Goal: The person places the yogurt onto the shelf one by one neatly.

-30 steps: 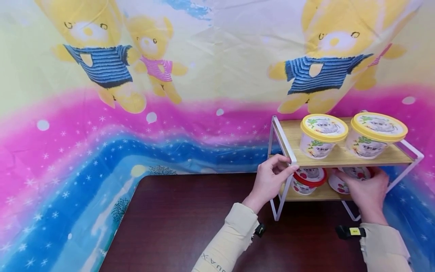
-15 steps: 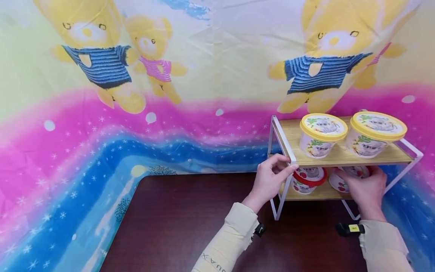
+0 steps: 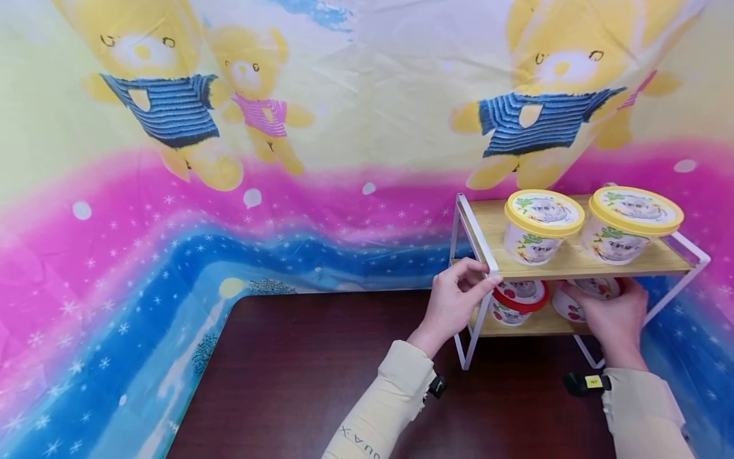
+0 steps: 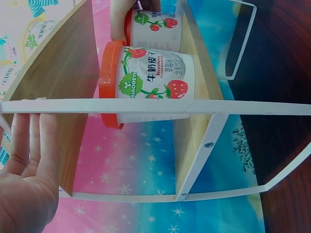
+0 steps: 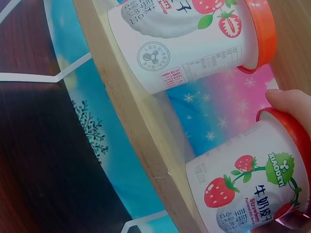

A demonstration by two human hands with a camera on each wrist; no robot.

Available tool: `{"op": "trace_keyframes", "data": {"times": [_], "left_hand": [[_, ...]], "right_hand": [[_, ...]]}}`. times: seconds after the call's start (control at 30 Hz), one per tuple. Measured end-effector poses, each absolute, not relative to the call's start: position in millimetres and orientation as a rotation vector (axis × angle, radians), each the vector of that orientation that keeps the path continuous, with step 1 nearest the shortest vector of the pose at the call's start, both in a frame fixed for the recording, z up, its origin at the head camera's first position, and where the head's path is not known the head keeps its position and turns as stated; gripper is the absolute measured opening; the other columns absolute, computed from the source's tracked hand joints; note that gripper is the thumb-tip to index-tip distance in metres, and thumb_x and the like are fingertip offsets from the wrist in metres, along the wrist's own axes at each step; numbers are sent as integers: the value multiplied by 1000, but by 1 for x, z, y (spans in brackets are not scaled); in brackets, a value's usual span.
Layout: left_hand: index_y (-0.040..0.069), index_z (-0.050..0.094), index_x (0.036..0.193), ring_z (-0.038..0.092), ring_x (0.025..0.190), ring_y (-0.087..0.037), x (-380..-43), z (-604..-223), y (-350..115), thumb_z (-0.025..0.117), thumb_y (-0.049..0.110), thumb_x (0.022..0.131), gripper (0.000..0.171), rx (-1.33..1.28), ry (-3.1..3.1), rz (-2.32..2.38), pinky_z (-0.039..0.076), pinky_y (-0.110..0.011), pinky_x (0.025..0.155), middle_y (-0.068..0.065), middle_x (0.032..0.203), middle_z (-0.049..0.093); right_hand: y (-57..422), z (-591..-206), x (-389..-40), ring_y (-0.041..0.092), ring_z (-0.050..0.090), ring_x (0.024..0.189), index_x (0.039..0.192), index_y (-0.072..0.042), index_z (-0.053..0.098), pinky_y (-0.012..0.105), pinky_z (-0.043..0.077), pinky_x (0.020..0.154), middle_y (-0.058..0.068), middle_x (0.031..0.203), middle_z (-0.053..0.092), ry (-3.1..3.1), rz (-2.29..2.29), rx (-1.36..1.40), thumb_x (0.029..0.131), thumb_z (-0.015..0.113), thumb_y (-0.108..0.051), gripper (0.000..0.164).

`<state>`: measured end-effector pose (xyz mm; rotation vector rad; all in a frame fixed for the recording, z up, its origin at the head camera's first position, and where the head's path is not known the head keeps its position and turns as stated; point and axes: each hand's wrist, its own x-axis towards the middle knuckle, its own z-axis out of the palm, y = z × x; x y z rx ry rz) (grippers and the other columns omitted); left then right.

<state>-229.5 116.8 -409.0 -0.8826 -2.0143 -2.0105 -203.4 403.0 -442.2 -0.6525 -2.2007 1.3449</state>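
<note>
A two-tier rack with wooden shelves and a white metal frame stands at the right. My left hand pinches the frame's front left corner; in the left wrist view its fingers lie behind the white bar. On the lower shelf, my right hand grips the right-hand red-lidded strawberry tub by its lid, hiding part of it. Left of that sits another red-lidded tub, apart from both hands. Two yellow-lidded tubs stand upright on the upper shelf.
The rack stands on a dark brown table. Behind it hangs a cloth backdrop printed with bears, close to the rack's rear. The upper shelf overhangs the lower tubs and the right hand.
</note>
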Motion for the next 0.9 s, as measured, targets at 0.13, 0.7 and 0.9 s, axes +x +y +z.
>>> {"op": "trace_keyframes", "data": {"times": [0.13, 0.7, 0.9], "left_hand": [[14, 69, 108, 60, 73, -5, -229, -408, 116, 74, 22, 96, 15, -874, -2018, -2012, 57, -26, 64, 7, 84, 63], [14, 70, 109, 60, 73, -5, -228, -409, 117, 73, 22, 97, 15, -860, -2024, -2021, 57, -26, 65, 7, 84, 63], [14, 70, 109, 60, 73, -5, -227, -408, 117, 73, 22, 97, 15, -860, -2021, -2019, 56, -26, 64, 7, 84, 63]], "right_hand": [[402, -443, -203, 25, 32, 147, 156, -37, 34, 55, 25, 117, 1, 159, 38, -2208, 1325, -648, 84, 80, -50, 87], [399, -442, -198, 18, 30, 147, 156, -39, 29, 50, 23, 119, -4, 159, 35, -2164, 1351, -613, 83, 84, -45, 91], [394, -440, -187, 19, 16, 150, 159, -35, 16, 50, 17, 120, 2, 162, 20, -2163, 1321, -656, 84, 82, -44, 100]]}}
